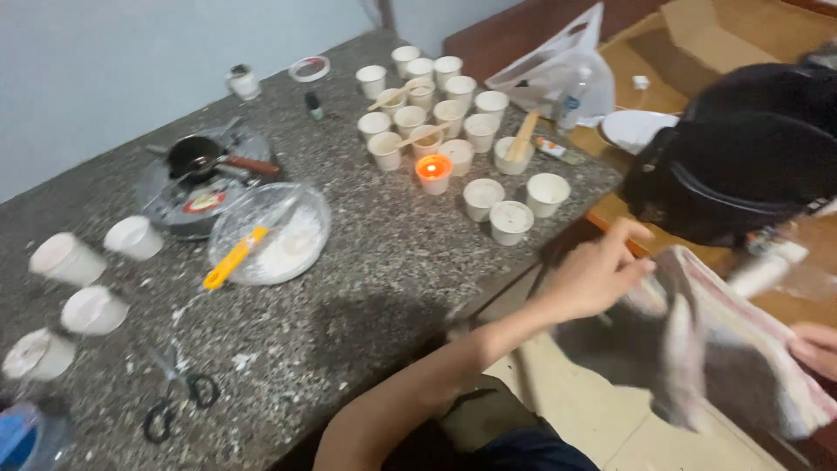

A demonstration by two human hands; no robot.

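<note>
My left hand [600,272] reaches out past the table's right edge and grips one end of a grey cloth with pink and white stripes [724,349]. My right hand [815,346] shows only partly at the frame's right edge and holds the cloth's other end. The cloth hangs spread between both hands above the floor. On the speckled stone table [375,288] stands a cluster of several small white cups [453,113] filled with white wax, some with wooden sticks. One cup holds a lit candle [433,171].
A glass bowl of white powder with a yellow-handled tool [270,234] sits mid-table, with a small black pot on a round plate [197,171] behind it. Black scissors [179,399] and more white cups [66,259] lie at the left. A black rounded object [741,170] and a plastic bag [558,70] are at the right.
</note>
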